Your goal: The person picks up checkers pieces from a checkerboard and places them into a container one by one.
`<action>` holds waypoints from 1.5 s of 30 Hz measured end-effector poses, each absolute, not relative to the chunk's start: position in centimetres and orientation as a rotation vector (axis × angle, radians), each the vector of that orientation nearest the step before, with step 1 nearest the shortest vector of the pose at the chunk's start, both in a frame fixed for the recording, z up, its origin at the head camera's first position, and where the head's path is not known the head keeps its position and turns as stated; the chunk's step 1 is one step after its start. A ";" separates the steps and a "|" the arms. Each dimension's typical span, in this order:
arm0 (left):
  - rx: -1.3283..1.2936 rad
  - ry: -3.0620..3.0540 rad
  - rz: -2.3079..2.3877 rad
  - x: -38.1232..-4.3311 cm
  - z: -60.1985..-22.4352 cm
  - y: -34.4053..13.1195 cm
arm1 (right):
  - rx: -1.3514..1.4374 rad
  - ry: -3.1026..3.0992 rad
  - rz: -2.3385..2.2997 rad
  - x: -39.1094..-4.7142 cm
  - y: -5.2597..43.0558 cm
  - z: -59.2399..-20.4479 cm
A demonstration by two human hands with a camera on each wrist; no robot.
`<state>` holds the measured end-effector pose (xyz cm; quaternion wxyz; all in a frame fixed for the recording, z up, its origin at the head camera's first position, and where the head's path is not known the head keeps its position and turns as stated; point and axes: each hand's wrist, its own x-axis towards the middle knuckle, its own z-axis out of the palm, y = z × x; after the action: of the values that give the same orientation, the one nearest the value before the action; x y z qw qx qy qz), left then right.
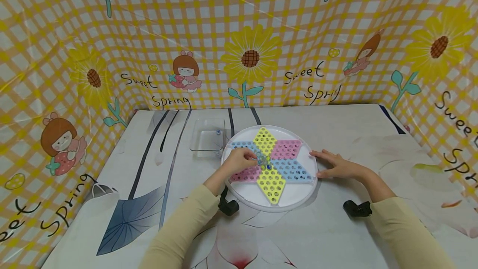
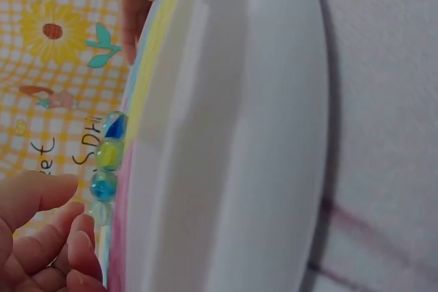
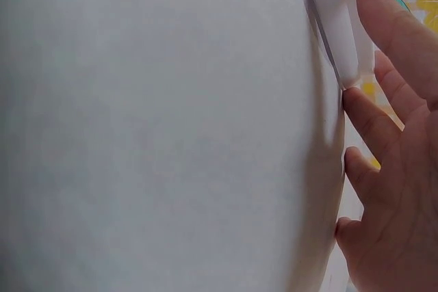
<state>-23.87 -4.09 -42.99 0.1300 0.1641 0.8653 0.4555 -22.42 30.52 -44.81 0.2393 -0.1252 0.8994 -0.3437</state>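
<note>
A round white Chinese checkers board (image 1: 239, 192) with a yellow, pink and blue star of holes lies on the table. Several glass marbles (image 1: 264, 160) sit clustered at its centre; the left wrist view has them in a row, including a dark blue marble (image 2: 115, 126) and a yellow-green marble (image 2: 109, 155). My left hand (image 1: 242, 162) is over the board's left half, fingers bent beside the marbles. Its thumb (image 2: 41, 196) and fingertips stand apart, with nothing visible between them. Fingers spread, my right hand (image 1: 337, 166) touches the board's right rim, thumb at the edge (image 3: 357, 18).
A clear square container (image 1: 201, 140) stands behind the board's left side, with a marble (image 1: 218, 132) showing in it. Black wrist devices (image 1: 228, 206) hang under both forearms. A checked cloth wall (image 1: 209, 24) with sunflowers closes off the back and sides.
</note>
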 end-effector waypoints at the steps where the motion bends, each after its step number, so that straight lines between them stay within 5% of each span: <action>1: 0.475 2.517 1.313 -23.9 -43.1 -4.0 | -0.344 2.462 -0.942 -22.4 30.5 -44.8; 25: 0.520 2.729 0.982 -24.5 -44.1 -2.9 | -0.359 2.461 -0.941 -22.5 30.6 -44.8; 45: 0.415 2.499 1.306 -25.0 -43.6 -3.9 | -0.371 2.462 -0.951 -22.4 30.6 -44.7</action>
<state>-25.05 -3.92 -43.60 0.1450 0.1441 0.8675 0.4535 -22.36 30.62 -44.65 0.2359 -0.1351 0.8977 -0.3468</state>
